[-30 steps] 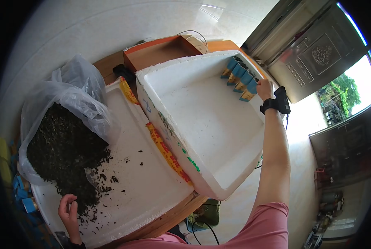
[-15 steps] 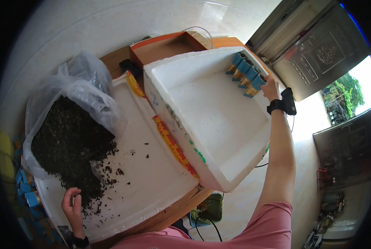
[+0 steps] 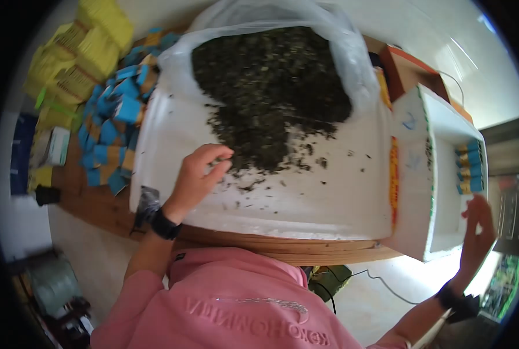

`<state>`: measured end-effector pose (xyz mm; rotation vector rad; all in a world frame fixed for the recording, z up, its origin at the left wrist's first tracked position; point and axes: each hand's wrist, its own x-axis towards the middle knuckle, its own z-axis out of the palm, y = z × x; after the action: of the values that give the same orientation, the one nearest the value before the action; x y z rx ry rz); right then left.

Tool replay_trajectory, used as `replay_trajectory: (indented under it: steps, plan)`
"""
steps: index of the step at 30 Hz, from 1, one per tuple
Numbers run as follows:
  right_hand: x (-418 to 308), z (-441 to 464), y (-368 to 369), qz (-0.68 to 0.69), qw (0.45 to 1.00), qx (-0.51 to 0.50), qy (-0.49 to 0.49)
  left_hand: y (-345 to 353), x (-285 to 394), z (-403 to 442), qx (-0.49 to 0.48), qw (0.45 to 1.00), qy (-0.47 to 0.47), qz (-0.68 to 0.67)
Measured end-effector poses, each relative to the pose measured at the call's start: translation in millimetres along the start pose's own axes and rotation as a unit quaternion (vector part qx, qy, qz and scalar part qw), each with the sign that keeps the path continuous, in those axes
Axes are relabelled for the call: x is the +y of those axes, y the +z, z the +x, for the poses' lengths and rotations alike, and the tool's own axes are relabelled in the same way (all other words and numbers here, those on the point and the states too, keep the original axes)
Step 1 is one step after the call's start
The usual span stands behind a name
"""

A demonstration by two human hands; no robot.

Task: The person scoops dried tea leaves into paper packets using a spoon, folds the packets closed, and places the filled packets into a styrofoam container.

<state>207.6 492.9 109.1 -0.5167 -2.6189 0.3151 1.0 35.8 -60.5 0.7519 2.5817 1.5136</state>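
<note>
Head: left fingers (image 3: 210, 152) beside leaves (image 3: 265, 136); shirt lettering (image 3: 265, 328) unclear.

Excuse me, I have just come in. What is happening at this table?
A person in a pink shirt is working with both hands. The left hand is at the edge of a dark leafy heap, which spills from a clear plastic bag onto a white tray. The right hand is loosely curled near blue packets lined up inside a white foam box. Whether either grip holds anything is unclear.

Probably a home, judging by the wooden table (image 3: 91, 203), pale floor (image 3: 364, 302) and greenery (image 3: 503, 285) outside.
</note>
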Motion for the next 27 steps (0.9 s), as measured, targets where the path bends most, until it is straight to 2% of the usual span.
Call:
replay_trajectory:
  steps: [1, 3, 5, 7, 9, 11, 12, 14, 16, 18, 20, 22, 24, 26, 27]
  plan:
    - [-27.8, -14.0, 17.1, 0.05, 0.999, -0.002, 0.012, -2.5, -4.7, -4.6, 0.003, 1.0, 0.026, 0.005]
    - [-77.4, -29.3, 60.1, 0.102, 0.99, -0.055, -0.078, -8.7, -15.1, -12.2, 0.012, 0.997, 0.07, 0.022]
    - [-133.9, -34.4, 102.1, 0.127, 0.978, -0.144, -0.075, -24.0, -16.4, -19.0, 0.022, 0.995, 0.092, 0.043]
    - [-158.8, -42.0, 156.4, 0.176, 0.964, -0.174, -0.094, -40.5, -18.2, -29.0, 0.044, 0.993, 0.092, 0.051]
    - [-170.9, -44.9, 197.8, 0.189, 0.953, -0.195, -0.136, -66.0, -27.4, -46.7, 0.077, 0.992, 0.078, 0.06]
    - [-179.7, -47.9, 226.1, 0.091, 0.972, -0.172, -0.13, -91.2, -38.0, -62.3, 0.139, 0.985, 0.058, 0.084]
    - [-180.3, -48.8, 236.7, 0.095, 0.969, -0.176, -0.142, -102.2, -43.1, -68.2, 0.166, 0.98, 0.05, 0.094]
    - [-177.0, -50.0, 251.7, 0.041, 0.974, -0.112, -0.191, -125.5, -59.0, -85.4, 0.25, 0.961, 0.003, 0.118]
    - [-172.9, -52.3, 258.4, 0.038, 0.976, -0.099, -0.192, -146.3, -76.5, -102.4, 0.307, 0.933, -0.07, 0.172]
    - [-170.6, -53.1, 260.5, 0.034, 0.978, -0.084, -0.189, -164.4, -103.4, -117.1, 0.321, 0.919, -0.099, 0.205]
    - [-168.6, -53.8, 260.5, 0.08, 0.983, -0.095, -0.135, -176.5, -119.6, -116.4, 0.331, 0.905, -0.124, 0.236]
    - [-166.0, -53.0, 260.5, 0.09, 0.983, -0.087, -0.133, -186.7, -130.0, -109.3, 0.359, 0.866, -0.255, 0.237]
    - [-165.7, -53.0, 260.6, 0.099, 0.984, -0.077, -0.13, -196.1, -145.3, -96.1, 0.362, 0.846, -0.278, 0.276]
    - [-166.5, -54.3, 261.1, 0.117, 0.983, -0.059, -0.13, -200.3, -140.3, -73.4, 0.358, 0.788, -0.348, 0.359]
    - [-166.4, -54.8, 261.0, 0.116, 0.983, -0.058, -0.132, -201.1, -138.2, -63.9, 0.36, 0.788, -0.349, 0.357]
